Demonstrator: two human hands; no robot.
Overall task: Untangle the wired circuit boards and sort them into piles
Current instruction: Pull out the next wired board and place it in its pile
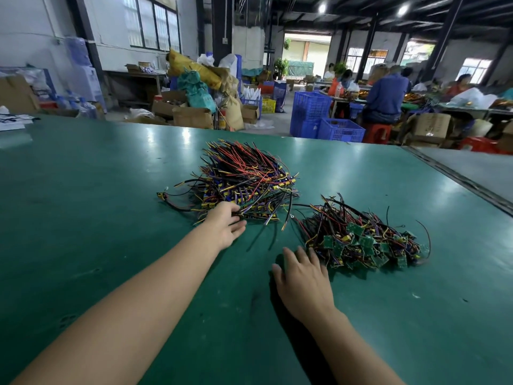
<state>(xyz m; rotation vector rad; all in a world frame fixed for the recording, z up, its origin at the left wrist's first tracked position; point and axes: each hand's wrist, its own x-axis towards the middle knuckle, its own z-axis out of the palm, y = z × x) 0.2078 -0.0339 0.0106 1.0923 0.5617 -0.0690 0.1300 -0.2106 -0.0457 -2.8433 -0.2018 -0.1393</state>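
Workshop with green tabletop [111,218]; seated workers [387,95] and blue crates [311,112] behind. Large pile [247,173], mid-tabletop: mostly red, black and yellow leads. Small pile [361,240], to its right and just apart: green boards showing. Left hand [224,227] is at the large pile's near edge, fingers [231,208] curled round a few wires [249,215]. Right hand [302,276] lies flat, fingers spread, holding nothing, just beside the small pile. Best practice: draw one board out slowly along its leads, steadying the heap with the free hand.
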